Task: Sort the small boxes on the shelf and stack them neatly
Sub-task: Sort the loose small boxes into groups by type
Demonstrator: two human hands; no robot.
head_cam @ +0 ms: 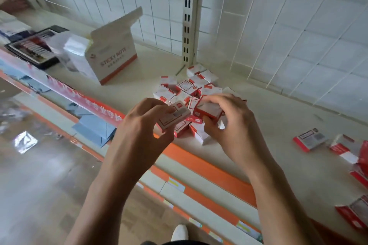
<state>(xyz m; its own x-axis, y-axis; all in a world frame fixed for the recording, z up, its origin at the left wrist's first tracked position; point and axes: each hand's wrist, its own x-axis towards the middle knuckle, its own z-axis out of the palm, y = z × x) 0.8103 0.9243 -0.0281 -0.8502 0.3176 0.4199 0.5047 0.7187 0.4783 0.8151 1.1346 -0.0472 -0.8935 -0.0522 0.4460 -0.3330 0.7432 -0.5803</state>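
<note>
Your left grip (pixel 143 125) pinches a small box (pixel 175 117). Your right grip (pixel 231 125) pinches a red box (pixel 208 110). The loose pile (pixel 185 87) lies just beyond both.

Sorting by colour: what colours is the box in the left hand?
The box is white with red edges; head view.

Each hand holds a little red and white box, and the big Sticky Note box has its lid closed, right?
No: the head view shows the Sticky Note box with its lid open. The left hand does hold one little red and white box, the right hand a second box.
</note>
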